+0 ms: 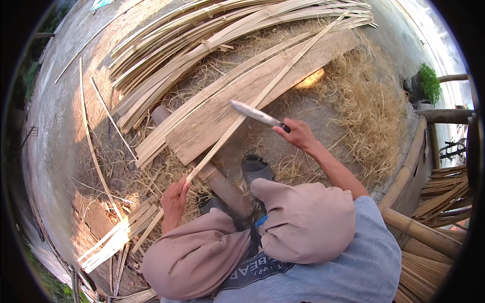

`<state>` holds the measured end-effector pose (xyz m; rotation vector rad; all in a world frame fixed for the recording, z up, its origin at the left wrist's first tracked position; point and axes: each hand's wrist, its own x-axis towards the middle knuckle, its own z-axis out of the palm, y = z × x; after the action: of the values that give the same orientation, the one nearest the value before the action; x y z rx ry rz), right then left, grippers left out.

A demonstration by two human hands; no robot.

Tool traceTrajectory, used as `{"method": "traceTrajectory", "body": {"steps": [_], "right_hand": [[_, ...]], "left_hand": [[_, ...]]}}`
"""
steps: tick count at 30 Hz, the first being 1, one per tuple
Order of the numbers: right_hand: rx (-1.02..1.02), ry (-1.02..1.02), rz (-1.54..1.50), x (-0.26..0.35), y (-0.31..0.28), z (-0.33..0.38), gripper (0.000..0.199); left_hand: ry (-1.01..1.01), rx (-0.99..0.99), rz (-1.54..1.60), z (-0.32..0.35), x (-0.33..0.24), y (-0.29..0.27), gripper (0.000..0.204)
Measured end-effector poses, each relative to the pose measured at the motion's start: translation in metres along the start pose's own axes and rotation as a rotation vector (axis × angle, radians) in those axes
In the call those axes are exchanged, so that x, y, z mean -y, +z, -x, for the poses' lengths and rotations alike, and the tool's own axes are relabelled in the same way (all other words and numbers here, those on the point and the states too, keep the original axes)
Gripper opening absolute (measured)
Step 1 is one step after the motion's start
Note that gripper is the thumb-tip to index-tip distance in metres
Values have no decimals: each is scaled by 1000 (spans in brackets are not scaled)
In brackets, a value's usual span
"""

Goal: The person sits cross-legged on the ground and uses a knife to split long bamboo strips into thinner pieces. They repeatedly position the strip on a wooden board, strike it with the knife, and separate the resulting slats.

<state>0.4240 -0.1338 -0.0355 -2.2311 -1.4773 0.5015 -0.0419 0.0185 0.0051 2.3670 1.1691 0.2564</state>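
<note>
My left hand is closed around a long pale bamboo strip near its lower end. The strip slants up and to the right across a wide wooden board. In my right hand is a knife, gripped by its dark handle. Its blade points left and lies over the strip, around the middle of the board; whether the edge touches the strip I cannot tell. More split strips lie along the board's far side. Under the board's near end is a round pole.
A big bundle of bamboo strips lies beyond the board. Curly shavings are heaped on the right. Another small stack of strips sits at lower left. Bamboo poles form a frame at right. A dark sandal is between my knees and the board.
</note>
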Motion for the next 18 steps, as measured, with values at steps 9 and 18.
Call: {"method": "traceTrajectory", "body": {"steps": [9, 18], "right_hand": [[1, -289, 182, -12, -5, -5, 67], [-173, 286, -185, -12, -8, -19, 66]], "left_hand": [[-46, -10, 8, 19, 0, -14, 28], [-286, 137, 25, 28, -6, -5, 25]]}}
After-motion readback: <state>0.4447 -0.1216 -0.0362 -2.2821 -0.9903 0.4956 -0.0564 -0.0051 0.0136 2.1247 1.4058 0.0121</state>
